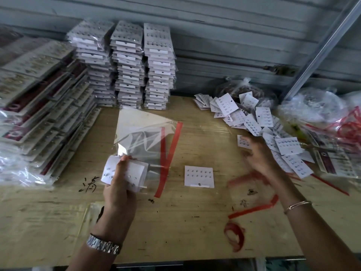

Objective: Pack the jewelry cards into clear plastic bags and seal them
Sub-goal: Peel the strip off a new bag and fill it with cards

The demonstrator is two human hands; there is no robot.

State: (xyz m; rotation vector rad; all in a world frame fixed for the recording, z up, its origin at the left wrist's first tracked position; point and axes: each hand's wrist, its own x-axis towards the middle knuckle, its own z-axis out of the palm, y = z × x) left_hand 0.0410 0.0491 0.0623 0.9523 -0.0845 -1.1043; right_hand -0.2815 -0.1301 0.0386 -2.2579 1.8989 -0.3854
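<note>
Our left hand [117, 184] grips jewelry cards [136, 173] against a clear bag [144, 132] — right hand [259, 155], well apart, at loose cards [254, 122], grip unclear.

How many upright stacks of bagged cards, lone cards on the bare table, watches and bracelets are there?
Stacks: 3
Lone card: 1
Watch: 1
Bracelet: 1
Total: 6

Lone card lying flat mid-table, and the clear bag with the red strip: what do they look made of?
Lone card: probably matte white cardstock; it lies stiff, flat and opaque. Clear bag: thin glossy plastic film, apparently; the table shows through and glare streaks cross it.
</note>
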